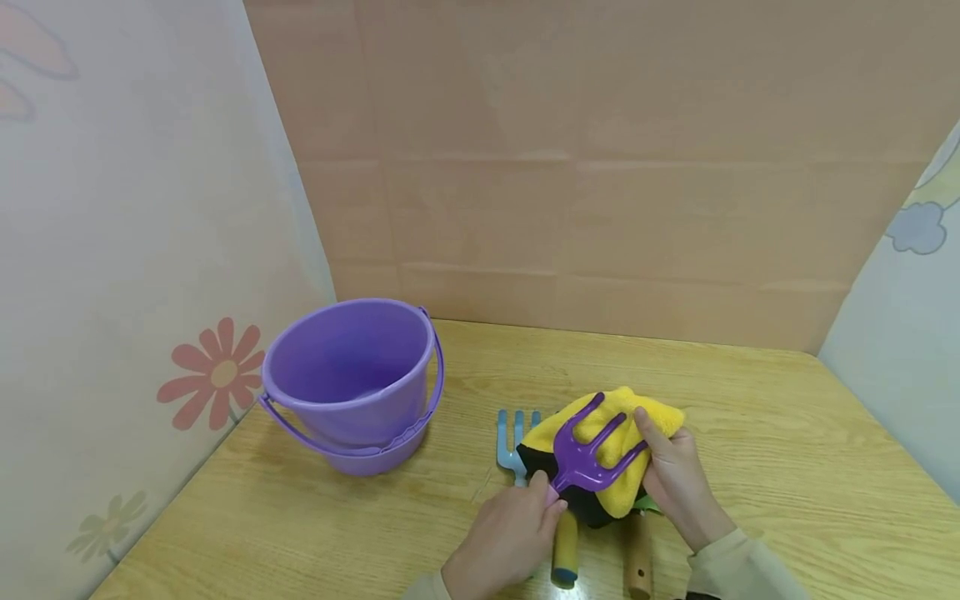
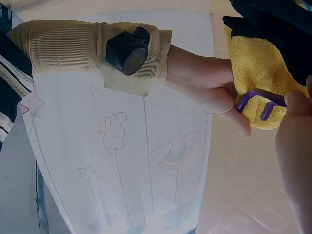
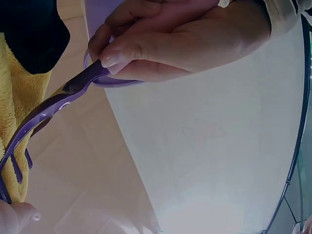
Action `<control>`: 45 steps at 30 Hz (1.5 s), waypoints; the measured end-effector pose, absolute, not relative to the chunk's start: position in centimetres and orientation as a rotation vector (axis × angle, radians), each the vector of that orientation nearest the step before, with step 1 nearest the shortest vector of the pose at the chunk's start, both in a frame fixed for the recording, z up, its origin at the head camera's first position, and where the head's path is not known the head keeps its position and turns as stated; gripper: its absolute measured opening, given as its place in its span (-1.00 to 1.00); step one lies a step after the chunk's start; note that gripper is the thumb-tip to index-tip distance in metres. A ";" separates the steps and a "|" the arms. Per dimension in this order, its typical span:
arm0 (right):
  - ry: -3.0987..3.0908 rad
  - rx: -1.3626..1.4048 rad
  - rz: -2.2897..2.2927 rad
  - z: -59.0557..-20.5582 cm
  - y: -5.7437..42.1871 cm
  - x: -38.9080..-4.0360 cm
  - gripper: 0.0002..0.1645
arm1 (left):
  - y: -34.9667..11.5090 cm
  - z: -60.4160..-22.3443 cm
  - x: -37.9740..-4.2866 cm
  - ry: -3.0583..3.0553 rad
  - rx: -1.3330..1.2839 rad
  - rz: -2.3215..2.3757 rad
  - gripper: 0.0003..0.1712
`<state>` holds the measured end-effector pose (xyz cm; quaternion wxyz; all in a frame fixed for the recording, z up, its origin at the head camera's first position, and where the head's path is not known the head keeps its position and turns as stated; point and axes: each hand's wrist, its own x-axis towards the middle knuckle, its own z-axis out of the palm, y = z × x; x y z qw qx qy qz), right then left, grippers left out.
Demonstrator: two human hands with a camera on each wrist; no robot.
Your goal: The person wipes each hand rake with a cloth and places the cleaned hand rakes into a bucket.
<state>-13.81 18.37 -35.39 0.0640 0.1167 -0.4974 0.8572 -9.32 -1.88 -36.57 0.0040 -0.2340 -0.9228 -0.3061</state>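
My left hand [image 1: 510, 532] grips the pink handle of a purple hand fork [image 1: 583, 467], its tines pointing up and away. Behind the tines, my right hand [image 1: 677, 479] holds a yellow and black cloth [image 1: 621, 493], with the thumb over its front. The fork's tines lie against the yellow side, as the left wrist view also shows on the cloth [image 2: 256, 61]. In the right wrist view the curled left fingers wrap the pink handle [image 3: 165, 17]. Most of the right fingers are hidden behind the cloth.
On the wooden table [image 1: 772, 433], a light blue fork [image 1: 517, 442] lies partly under the cloth. Nearer me are a yellow handle [image 1: 565, 552] and a wooden handle [image 1: 638, 562], with a bit of green [image 1: 648, 502] showing. A purple bucket [image 1: 352, 429] stands at left.
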 end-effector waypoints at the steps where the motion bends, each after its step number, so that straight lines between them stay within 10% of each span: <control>1: -1.524 0.367 2.598 -35.4 18.5 -13.8 -0.71 | -1.9 -36.6 -9.3 -2.882 -0.735 -0.958 -0.74; 27: -1.936 0.555 2.882 -36.2 18.3 -14.0 -0.38 | -1.6 -36.5 -9.2 -2.730 -0.831 -0.992 -0.73; 45: -0.916 1.193 3.420 -37.1 18.4 -14.2 0.25 | -1.5 -36.8 -9.6 -2.788 -0.849 -0.959 -0.70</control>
